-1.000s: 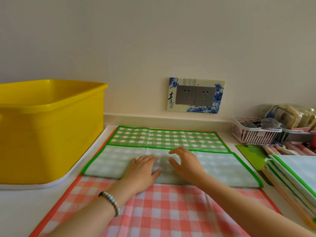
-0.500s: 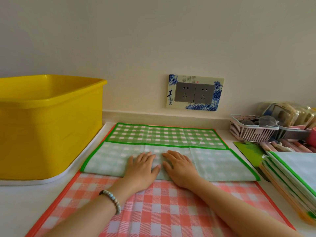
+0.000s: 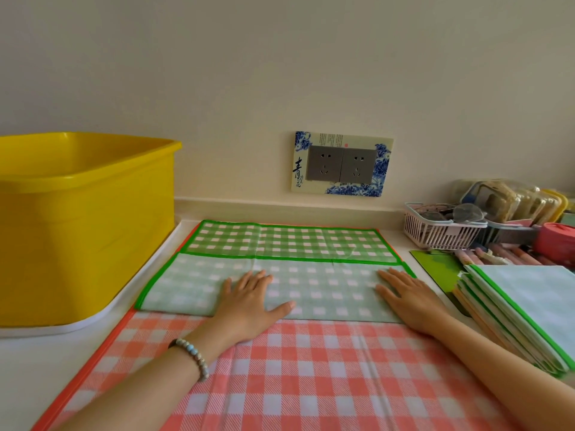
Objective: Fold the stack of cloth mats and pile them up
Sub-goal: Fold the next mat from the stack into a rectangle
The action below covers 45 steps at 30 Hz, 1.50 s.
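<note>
A green checked mat (image 3: 289, 244) lies on the counter with its near half folded over, the paler underside facing up. My left hand (image 3: 249, 301) presses flat on the middle of that fold, fingers straight. My right hand (image 3: 410, 300) lies flat on the fold's right end. Under it spreads an orange checked mat (image 3: 295, 374), reaching toward me. A pile of folded mats (image 3: 525, 312) sits at the right.
A big yellow tub (image 3: 81, 219) on a white tray stands at the left. A pink wire basket (image 3: 441, 228), food packets and a red container crowd the back right. A wall socket plate (image 3: 342, 164) is behind the mats.
My right hand has slid along the fold from the middle to its right end. My left hand has stayed near the middle, pressing flat.
</note>
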Tool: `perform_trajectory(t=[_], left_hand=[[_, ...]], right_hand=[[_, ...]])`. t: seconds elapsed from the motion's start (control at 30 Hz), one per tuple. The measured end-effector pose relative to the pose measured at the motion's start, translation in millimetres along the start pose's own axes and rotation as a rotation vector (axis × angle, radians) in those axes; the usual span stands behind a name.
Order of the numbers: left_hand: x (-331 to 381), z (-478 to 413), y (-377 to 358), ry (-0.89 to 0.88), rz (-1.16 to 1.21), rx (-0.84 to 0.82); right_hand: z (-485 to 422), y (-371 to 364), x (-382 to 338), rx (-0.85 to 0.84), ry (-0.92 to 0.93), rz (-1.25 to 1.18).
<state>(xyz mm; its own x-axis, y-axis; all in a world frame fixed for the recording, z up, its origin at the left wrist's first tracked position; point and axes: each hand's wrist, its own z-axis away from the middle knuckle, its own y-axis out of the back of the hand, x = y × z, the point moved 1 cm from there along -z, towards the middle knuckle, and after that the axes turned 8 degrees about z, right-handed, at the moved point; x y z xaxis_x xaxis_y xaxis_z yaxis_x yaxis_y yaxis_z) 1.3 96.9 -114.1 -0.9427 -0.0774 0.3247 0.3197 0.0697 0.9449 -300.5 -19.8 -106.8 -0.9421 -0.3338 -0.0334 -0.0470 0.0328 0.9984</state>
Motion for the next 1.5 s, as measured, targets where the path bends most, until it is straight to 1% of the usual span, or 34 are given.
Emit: perform_trajectory(t=[0.13,0.23,0.3,0.4,0.5,0.77,0.9,1.03,1.23,1.33,1.43,1.5], left_hand=[[2.1,0.9,0.6,0.0,-0.003,-0.011],[2.8,0.9,1.4,0.0,0.009,-0.028],[3.0,0.2,1.5,-0.002,0.008,-0.034],[3.7,0.2,0.8,0.0,0.004,-0.033],[4.9,-0.3,-0.1,0.007,-0.014,-0.021],[1.1,-0.5,-1.1,-0.021,-0.008,-0.049],[-14.3,5.5,4.7,-0.016,-0.025,-0.08],[-45.9,20.3,20.1,0.034,-0.022,-0.106],[-90.2,46.3,41.7,0.113,-0.007,-0.091],[-94.3,50.3,45.4,0.136,0.007,-0.114],[-91.9,47.8,50.8,0.174,0.022,-0.182],[-86.6,45.5,54.8,0.188,0.029,-0.197]], right_hand=[[1.0,3.8,2.1,-0.023,-0.008,0.007],[6.8,11.3,-15.7,0.041,0.028,-0.019],[14.2,14.5,-40.7,0.075,0.11,-0.063],[24.9,13.4,-88.4,0.064,0.273,-0.116],[29.8,9.5,-119.4,0.05,0.359,-0.115],[32.3,0.1,-124.4,-0.001,0.352,-0.066],[31.4,-0.4,-123.4,-0.016,0.348,-0.061],[30.2,-0.5,-121.6,-0.018,0.351,-0.053],[29.1,-1.9,-121.1,-0.019,0.354,-0.034],[28.4,-2.4,-121.4,-0.021,0.354,-0.03],[28.0,-2.6,-122.3,-0.027,0.354,-0.026],[27.5,-2.5,-122.8,-0.03,0.357,-0.03]])
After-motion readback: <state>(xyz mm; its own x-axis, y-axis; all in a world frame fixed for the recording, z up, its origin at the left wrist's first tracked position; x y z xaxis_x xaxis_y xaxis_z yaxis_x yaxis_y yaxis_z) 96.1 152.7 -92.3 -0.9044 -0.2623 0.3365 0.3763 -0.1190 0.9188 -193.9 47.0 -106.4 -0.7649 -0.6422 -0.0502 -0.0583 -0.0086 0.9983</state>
